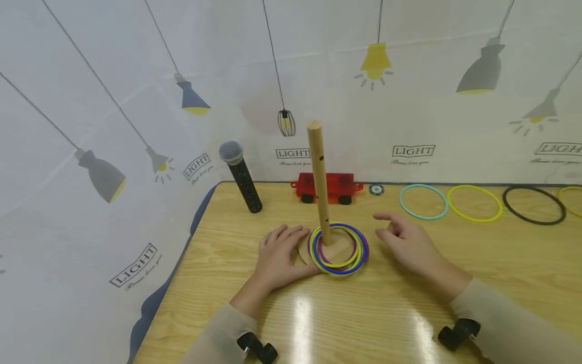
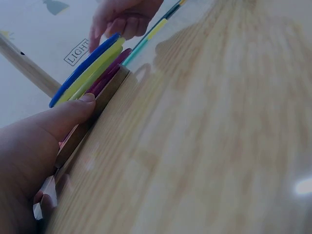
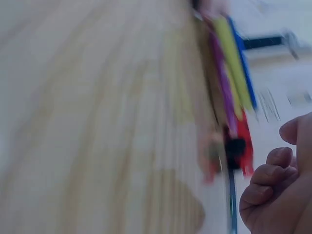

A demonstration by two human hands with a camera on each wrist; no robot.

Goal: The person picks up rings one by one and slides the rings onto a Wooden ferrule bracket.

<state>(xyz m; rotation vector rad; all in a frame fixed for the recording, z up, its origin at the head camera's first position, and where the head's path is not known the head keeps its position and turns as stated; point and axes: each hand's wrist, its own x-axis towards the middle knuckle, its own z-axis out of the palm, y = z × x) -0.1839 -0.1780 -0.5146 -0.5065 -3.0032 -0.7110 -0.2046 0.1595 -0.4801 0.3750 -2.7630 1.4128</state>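
A ring-toss stand has a wooden peg (image 1: 320,184) rising from a flat wooden base (image 1: 337,250). Blue, yellow and purple rings (image 2: 101,68) lie stacked loosely round the foot of the peg, the blue one on top. My left hand (image 1: 279,260) holds the base from the left, fingers at its far side and thumb (image 2: 73,109) at the near edge by the rings. To the right of the stand, my right hand (image 1: 409,247) hovers with its index finger extended and the other fingers loosely curled. It holds nothing.
Along the wall lie a light blue ring (image 1: 400,199), a yellow ring (image 1: 475,221), a black ring (image 1: 532,221) and another yellow one at the right edge. A red toy cart (image 1: 334,184) and a small round chip (image 1: 376,189) sit behind the stand. A microphone (image 1: 245,184) stands left.
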